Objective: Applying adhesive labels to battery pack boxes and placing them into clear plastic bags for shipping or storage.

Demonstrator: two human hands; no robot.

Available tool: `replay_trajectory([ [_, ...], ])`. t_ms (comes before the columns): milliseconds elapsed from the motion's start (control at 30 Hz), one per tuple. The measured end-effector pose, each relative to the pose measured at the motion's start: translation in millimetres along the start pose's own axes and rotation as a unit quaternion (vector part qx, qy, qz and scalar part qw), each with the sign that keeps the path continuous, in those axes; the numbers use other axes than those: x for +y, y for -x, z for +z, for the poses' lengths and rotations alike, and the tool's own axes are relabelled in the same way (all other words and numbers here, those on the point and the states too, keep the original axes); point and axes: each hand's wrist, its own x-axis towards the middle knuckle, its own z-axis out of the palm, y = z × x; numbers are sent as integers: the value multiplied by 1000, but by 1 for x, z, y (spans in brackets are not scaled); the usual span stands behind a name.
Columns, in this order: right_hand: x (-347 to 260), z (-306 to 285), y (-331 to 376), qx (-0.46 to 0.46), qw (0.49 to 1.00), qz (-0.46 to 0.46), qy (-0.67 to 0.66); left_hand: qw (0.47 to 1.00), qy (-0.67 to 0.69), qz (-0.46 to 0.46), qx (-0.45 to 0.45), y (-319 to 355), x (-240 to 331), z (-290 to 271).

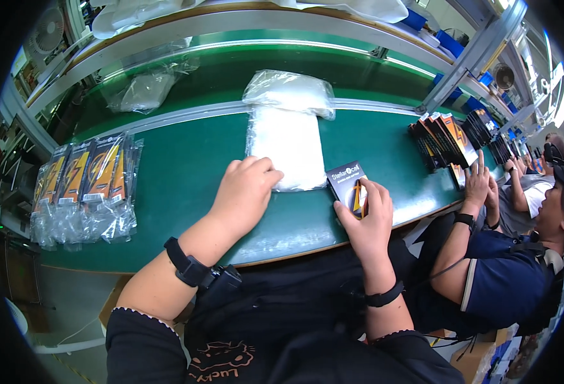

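My right hand [370, 217] grips a small flat black box [347, 176] with orange and yellow artwork and pale lettering, thumb on one side and fingers on the other. It is held just off the lower right corner of a stack of clear plastic bags [293, 144] lying flat on the green table. My left hand [246, 192] bends over the lower left edge of that stack, fingers curled and pressed together on the top bag; its thumb is mostly hidden. A second bundle of plastic bags [289, 91] lies across the far end of the stack.
At the left, several bagged orange-and-black boxes [80, 173] lie in rows. More unbagged boxes [445, 141] stand at the right, beside a co-worker's hands [477, 182]. Another plastic bundle [146, 91] sits far left. A shelf edge [230, 13] crosses above the green table [192, 166].
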Motion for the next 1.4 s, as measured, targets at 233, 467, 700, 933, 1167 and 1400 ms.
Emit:
replay_trajectory([
  [233, -11, -17, 2, -22, 836, 192, -513, 998, 63, -22, 17, -1, -1, 7],
  [467, -5, -4, -5, -281, 407, 298, -817, 988, 142, -39, 36, -2, -2, 6],
  [700, -30, 4, -11, -351, 515, 268, -735, 982, 173, -41, 59, -2, -7, 5],
  [933, -36, 13, -22, -363, 555, 249, -706, 916, 343, -205, -19, 1, -12, -1],
  [1167, -29, 1, -17, -332, 576, 311, -679, 903, 361, -233, 3, 5, -11, -6],
  [1400, -29, 4, -10, -414, 497, 266, -715, 979, 183, -92, -19, 9, -1, -9],
])
